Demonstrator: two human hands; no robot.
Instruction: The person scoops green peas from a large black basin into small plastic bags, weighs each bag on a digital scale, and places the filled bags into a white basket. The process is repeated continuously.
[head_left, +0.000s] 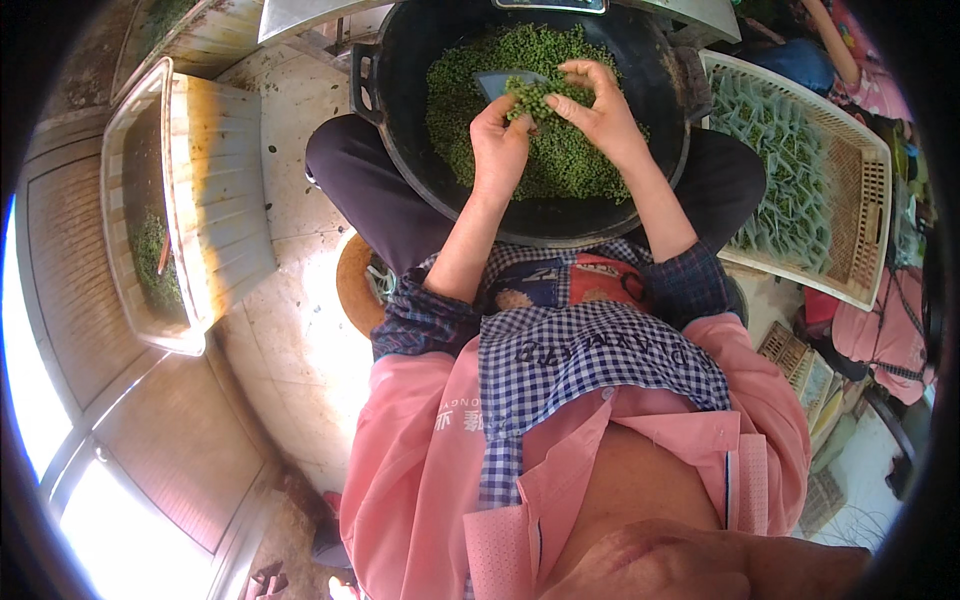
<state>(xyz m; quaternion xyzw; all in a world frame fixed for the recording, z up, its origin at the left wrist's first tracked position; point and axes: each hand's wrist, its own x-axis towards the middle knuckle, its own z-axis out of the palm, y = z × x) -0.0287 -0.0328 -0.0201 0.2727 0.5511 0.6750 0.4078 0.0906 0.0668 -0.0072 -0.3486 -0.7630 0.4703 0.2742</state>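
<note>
A large black round tub (409, 150) with side handles sits between my legs, holding a heap of small green berries (480, 161) on stems, perhaps green peppercorns. Above the heap, my left hand (501, 142) pinches a berry cluster (526, 99) between thumb and fingers. My right hand (600, 109) is at the cluster's other side; its thumb tip touches the berries and its fingers curve apart above them. Whether it grips any is unclear. Behind the cluster shows a flat bluish-grey piece (499, 81), partly hidden by the berries and my left hand; its material is unclear.
At right, a cream plastic crate (859, 180) holds rows of translucent bags (780, 172) with green contents. Another crate (187, 187) with greenery stands at left. A round brown-rimmed container (352, 281) is beside my leg. Part of another person (847, 60) shows at upper right.
</note>
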